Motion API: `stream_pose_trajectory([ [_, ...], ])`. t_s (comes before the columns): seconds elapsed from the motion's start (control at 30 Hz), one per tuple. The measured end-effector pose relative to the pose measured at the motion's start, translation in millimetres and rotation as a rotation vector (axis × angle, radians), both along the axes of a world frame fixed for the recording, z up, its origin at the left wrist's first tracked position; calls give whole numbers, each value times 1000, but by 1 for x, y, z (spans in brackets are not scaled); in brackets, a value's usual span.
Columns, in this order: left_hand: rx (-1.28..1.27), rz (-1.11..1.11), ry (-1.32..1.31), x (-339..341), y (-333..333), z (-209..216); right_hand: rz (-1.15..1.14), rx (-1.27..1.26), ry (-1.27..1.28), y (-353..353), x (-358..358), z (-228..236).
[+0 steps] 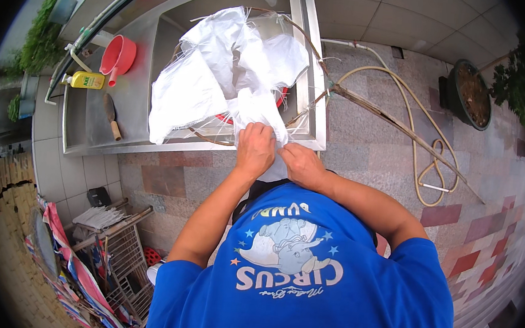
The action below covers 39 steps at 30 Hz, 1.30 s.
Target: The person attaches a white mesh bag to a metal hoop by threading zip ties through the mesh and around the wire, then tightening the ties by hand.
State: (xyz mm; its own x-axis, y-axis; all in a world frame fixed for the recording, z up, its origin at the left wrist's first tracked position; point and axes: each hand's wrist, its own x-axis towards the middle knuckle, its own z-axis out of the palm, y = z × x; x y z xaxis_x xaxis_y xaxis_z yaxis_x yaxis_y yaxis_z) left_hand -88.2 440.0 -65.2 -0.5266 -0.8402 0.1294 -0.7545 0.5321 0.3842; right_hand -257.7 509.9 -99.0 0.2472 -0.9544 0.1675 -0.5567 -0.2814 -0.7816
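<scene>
A white woven plastic sheet with frayed edges (185, 93) lies bunched over a thin brown hoop (212, 140) on the metal sink's front part. My left hand (256, 148) is closed on the sheet's near edge, its fingers bent over the material. Just right of it, my right hand (302, 166) pinches the same edge, thumb and fingertips together. Part of the sheet hangs down below my hands, against my blue shirt. From the hoop's right side a long brown stick (395, 118) runs out over the floor. A red rim (282, 96) shows partly under the sheet.
The steel sink (134, 146) has a raised metal edge. On its left are a red dipper (118, 57), a yellow bottle (85, 80) and a trowel-like tool with a wooden handle (112, 115). A hose (419, 176) coils on the tiles near a planter pot (468, 94).
</scene>
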Motion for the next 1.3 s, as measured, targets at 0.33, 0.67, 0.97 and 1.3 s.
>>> stream_pose_trajectory([
  [0.33, 5, 8, -19, 1, -4, -13, -324, 377, -178, 3, 4, -12],
  [0.67, -24, -33, -17, -3, -9, -5, -277, 98, 69, 12, 5, 0],
  [0.97, -108, -41, -41, -16, -6, 16, -382, 610, -403, -21, 33, -23],
  [1.3, -69, -34, -31, -13, -7, 10, -422, 805, -841, -24, 45, -34],
])
